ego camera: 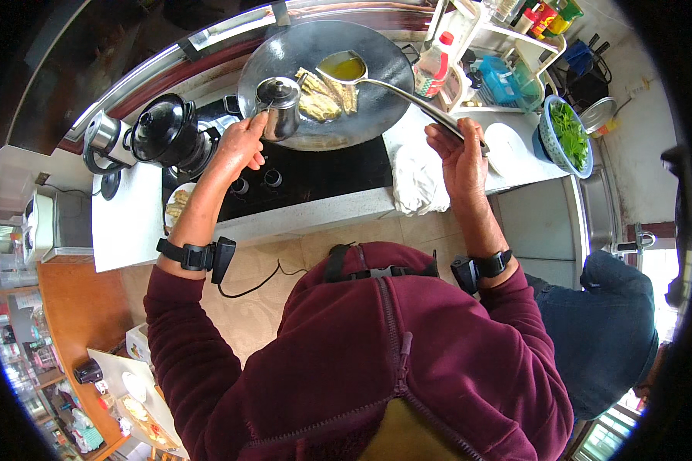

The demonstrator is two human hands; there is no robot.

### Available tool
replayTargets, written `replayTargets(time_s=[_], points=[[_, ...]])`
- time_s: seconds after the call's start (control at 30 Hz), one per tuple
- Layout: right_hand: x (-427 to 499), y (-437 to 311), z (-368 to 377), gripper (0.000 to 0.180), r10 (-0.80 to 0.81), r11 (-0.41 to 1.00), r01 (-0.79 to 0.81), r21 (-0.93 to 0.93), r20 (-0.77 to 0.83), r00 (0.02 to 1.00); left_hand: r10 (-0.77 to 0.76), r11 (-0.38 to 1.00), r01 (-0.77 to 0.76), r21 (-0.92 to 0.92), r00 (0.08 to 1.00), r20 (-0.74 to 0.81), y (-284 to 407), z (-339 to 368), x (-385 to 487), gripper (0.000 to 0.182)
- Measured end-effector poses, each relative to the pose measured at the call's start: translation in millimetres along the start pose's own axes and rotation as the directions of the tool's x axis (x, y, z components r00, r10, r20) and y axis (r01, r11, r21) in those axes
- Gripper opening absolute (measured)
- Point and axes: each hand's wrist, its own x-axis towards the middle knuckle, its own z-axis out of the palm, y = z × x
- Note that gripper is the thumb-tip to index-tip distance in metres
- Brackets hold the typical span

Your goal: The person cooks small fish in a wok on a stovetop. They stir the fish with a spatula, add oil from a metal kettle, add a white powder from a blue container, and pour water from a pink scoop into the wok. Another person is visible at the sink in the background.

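Note:
My left hand [247, 141] grips a lidded stainless steel pot [280, 109] by its handle, over the left part of a large wok [375, 118]. My right hand [460, 155] holds the long handle of a metal ladle [343, 66]; its bowl, over the wok, contains yellowish oil. Browned, flat pieces of food [323, 99] lie in the wok beneath and beside the ladle bowl. The wok stands on a black glass hob [323, 173]. A white cloth [416, 180] hangs at the counter edge below my right hand.
At left stand a black lidded pot [160, 128], a steel kettle [105, 138] and a plate of food [179, 204]. To the right are an oil bottle [432, 66], a white plate [504, 150], a bowl of green leaves [568, 138] and a rack. Another person [594, 334] is at the right.

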Motion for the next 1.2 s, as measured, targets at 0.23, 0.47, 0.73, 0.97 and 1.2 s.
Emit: replayTargets(time_s=[0.23, 0.47, 0.73, 0.97, 1.2], points=[[-7, 8, 8, 0.015, 0.095, 0.995, -0.095, -0.002, -0.013, 0.995, 0.03, 0.999, -0.03, -0.027, 1.0, -0.008, -6, 1, 2, 0.056], [5, 3, 15, 0.023, 0.035, 0.999, -0.035, -0.008, 0.007, 0.999, 0.038, 0.998, -0.039, -0.047, 0.999, -0.02, -10, -6, -4, 0.055], [38, -4, 16, 0.018, -0.101, 0.857, 0.214, -0.47, 0.254, 0.962, 0.029, 0.992, -0.039, -0.122, 0.996, -0.082, -13, -26, -30, 0.052], [67, 18, 27, 0.011, -0.129, 0.674, 0.426, -0.603, 0.471, 0.872, 0.023, 0.992, -0.037, -0.121, 0.993, -0.112, -19, -34, -50, 0.052], [85, 28, 49, 0.008, -0.142, 0.508, 0.562, -0.652, 0.58, 0.802, 0.018, 0.99, -0.032, -0.139, 0.994, -0.104, -24, -39, -64, 0.048]])
